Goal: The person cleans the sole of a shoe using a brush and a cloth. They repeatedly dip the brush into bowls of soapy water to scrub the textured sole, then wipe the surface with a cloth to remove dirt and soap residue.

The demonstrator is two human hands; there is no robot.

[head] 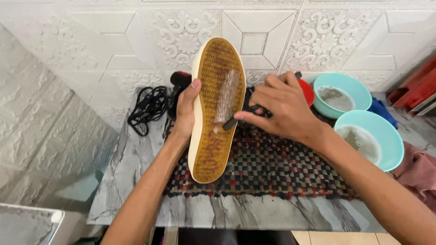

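Observation:
My left hand [185,109] grips a shoe [217,109] by its cream side, holding it upright with the yellow-brown rubber sole facing me. White foam streaks the middle of the sole. My right hand [281,106] is closed on a thin black brush [247,114], whose tip touches the sole just right of centre. Both hands hover above a checkered woven mat [272,168] on a marble-patterned table [136,159].
Two teal bowls of cloudy water [340,93] [370,138] stand at the right, with a red bowl [308,90] behind my right hand. Black laces [147,106] lie at the left by a dark object. A pink cloth [418,172] and a blue cloth [381,111] sit at the right edge.

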